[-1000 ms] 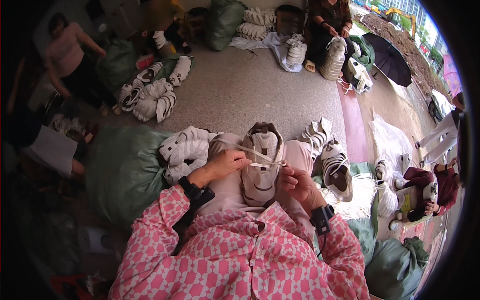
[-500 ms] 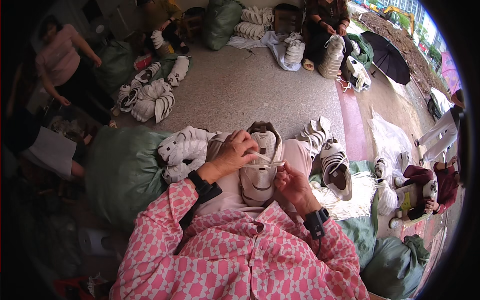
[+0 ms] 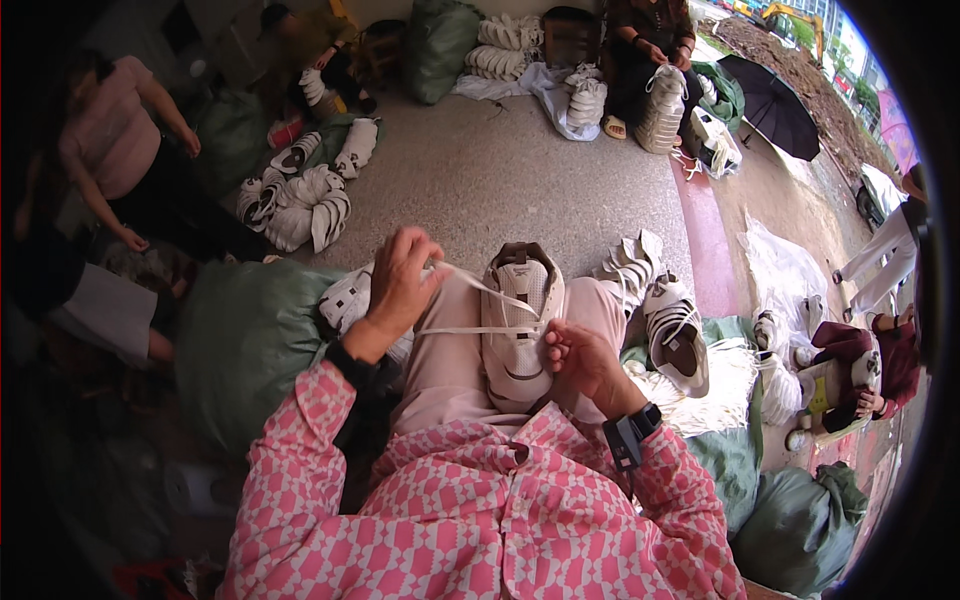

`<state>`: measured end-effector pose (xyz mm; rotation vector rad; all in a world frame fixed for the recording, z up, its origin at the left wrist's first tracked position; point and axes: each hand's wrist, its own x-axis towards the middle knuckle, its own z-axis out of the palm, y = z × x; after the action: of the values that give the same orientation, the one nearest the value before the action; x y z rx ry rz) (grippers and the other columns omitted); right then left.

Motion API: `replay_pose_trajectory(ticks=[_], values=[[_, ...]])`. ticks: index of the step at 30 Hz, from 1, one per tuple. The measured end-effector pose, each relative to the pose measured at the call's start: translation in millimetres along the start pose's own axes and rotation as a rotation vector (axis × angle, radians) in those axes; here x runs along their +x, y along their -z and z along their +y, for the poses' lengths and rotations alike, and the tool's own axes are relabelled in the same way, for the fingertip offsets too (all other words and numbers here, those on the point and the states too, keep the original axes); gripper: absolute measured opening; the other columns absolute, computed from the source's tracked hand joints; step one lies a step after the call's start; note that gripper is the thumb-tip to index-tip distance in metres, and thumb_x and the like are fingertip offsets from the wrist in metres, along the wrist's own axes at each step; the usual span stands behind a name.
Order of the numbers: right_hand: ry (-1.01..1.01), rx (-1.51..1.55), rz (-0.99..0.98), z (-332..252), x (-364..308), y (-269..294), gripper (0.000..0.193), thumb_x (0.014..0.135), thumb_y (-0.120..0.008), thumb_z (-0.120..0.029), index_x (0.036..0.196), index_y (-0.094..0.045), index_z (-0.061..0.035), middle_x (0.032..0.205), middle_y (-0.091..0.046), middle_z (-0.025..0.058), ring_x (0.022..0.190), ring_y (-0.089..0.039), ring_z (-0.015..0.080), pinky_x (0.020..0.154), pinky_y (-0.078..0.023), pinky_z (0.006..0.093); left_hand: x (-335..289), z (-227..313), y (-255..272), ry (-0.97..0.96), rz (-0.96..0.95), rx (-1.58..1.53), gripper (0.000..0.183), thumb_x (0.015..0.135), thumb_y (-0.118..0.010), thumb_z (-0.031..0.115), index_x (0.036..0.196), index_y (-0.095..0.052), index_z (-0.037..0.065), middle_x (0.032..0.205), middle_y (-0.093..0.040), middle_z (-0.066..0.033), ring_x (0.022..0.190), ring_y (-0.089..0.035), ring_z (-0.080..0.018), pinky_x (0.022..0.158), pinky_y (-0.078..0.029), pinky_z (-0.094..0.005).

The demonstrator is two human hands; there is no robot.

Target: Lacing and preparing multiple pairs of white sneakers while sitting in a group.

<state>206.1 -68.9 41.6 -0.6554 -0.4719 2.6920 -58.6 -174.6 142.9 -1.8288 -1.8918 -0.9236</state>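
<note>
A cream shoe upper (image 3: 518, 362) with a brown collar rests on my lap, its collar end pointing away from me. My left hand (image 3: 403, 278) is raised to the left of it, its fingers closed on a white shoelace (image 3: 470, 331). One strand runs taut from those fingers to the upper; another stretches left from its middle across my thigh. My right hand (image 3: 590, 368) is at the right edge of the upper with curled fingers, fingertips close to the lacing. Whatever lies between them is hidden.
Stacked shoe uppers (image 3: 345, 300) and a green sack (image 3: 250, 350) stand at my left. On my right are more uppers (image 3: 675, 335), a bundle of white laces (image 3: 715, 390) and another green sack (image 3: 800, 530). Several people sit or stand around, some handling uppers.
My left hand has moved left and away from the upper, drawing the lace out into a long strand. My right hand stays beside the upper, shifted slightly.
</note>
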Motion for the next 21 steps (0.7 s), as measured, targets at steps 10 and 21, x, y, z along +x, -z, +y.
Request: replay_pose_trajectory(ticks=[10,21], values=[[1.01,-2.191,-0.074,-22.4,24.5,-38.8,0.01,0.084,-0.059,-0.014,0.087,-0.055,-0.005,0.095,-0.051,0.0129,0.075,-0.059,0.0332,0.061,-0.048,0.0427,-90.5,42.0,-19.1,1.413,-0.632,-1.863,0.025,0.091,-0.059,0.033,0.102,-0.057,0.01,0.084,-0.059,-0.0012,0.064,-0.054,-0.0108,0.05,-0.043,-0.0227],[0.868,-1.625,0.062,-11.4,25.6,-39.9,0.013,0.089,-0.054,-0.01,0.1,-0.049,-0.004,0.092,-0.056,0.0177,0.081,-0.058,0.0365,0.069,-0.046,0.0418,-71.1,-43.5,21.7,1.172,0.136,-2.005,0.018,0.094,-0.052,0.013,0.112,-0.051,0.011,0.069,-0.042,0.0042,0.055,-0.04,-0.0052,0.044,-0.032,-0.0163]])
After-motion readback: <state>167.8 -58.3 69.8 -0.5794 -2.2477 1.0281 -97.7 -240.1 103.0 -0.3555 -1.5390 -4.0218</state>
